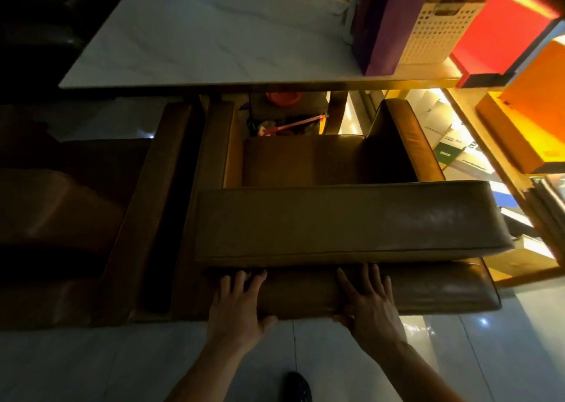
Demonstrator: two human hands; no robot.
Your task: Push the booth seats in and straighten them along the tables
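A brown leather booth seat [336, 224] stands in front of me with its back toward me and its seat cushion facing a white marble table [198, 41]. My left hand [237, 304] and my right hand [370, 304] both lie flat on the lower padded back of the seat [428, 288], fingers spread over its top, thumbs under its near edge. A second brown booth seat [61, 218] stands beside it at the left, with a dark gap between the two.
On the table's right end stand a purple bag [385, 28] and a white perforated basket [437, 32]. Red and orange boxes [501, 35] sit on lit shelves at the right. Clutter lies under the table. My shoe [298, 386] is on the tiled floor.
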